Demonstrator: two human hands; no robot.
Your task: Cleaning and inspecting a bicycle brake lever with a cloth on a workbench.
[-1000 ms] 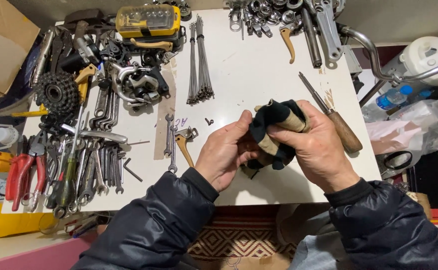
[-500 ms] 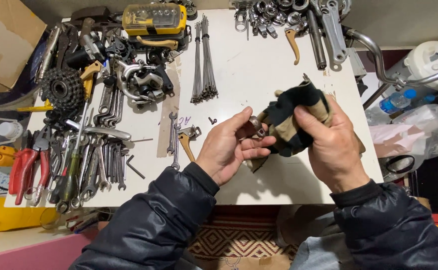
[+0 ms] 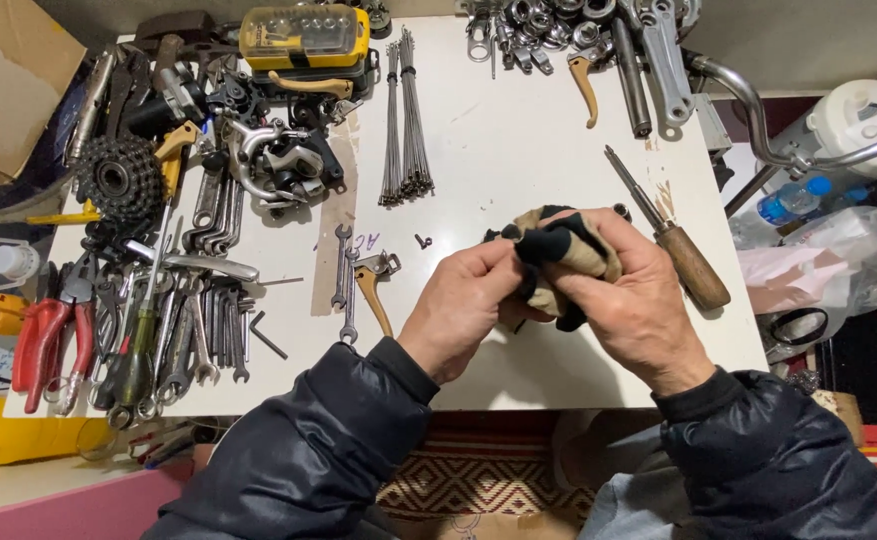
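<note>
Both hands meet at the centre right of the frame, over the white table [image 3: 518, 120]; the left hand [image 3: 463, 305] is curled shut, its fingertips pinching the near edge of a rag [image 3: 563, 250], black and tan, bunched up; the right hand [image 3: 633, 300] is closed around the same rag from the other side, thumb and fingers wrapped over it; whether anything sits inside the rag cannot be told. Just right of the right hand lies a screwdriver [image 3: 673, 245] with a wooden handle, its shaft pointing to the upper left. Left of the left hand, a small lever [image 3: 370, 290] with a tan handle lies beside two spanners [image 3: 343, 275]. At upper centre a bundle of spokes [image 3: 405, 120] lies upright in the frame; at the upper left a yellow case [image 3: 303, 35]; further left a cog cluster [image 3: 118, 180]; at the lower left red pliers [image 3: 48, 340] beside a row of wrenches [image 3: 193, 330].
</note>
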